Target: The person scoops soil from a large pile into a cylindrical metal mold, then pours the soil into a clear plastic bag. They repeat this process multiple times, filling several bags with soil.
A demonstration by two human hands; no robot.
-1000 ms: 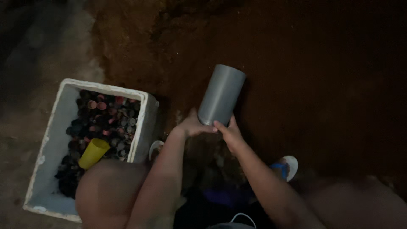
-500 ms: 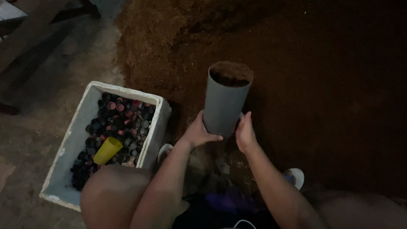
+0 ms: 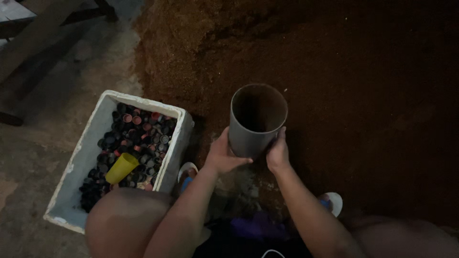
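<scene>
The person holds a grey pipe section [image 3: 256, 122] upright over the brown soil heap [image 3: 344, 86]. Left hand [image 3: 224, 154] and right hand [image 3: 278, 153] clasp its lower wall, fingers wrapped around. A white foam box [image 3: 81, 157] of bottle caps [image 3: 136, 131] sits left.

Hemmed left by a white foam box [image 3: 91, 157] of bottle caps [image 3: 129, 143]; open soil heap [image 3: 363, 95] ahead and right.
</scene>
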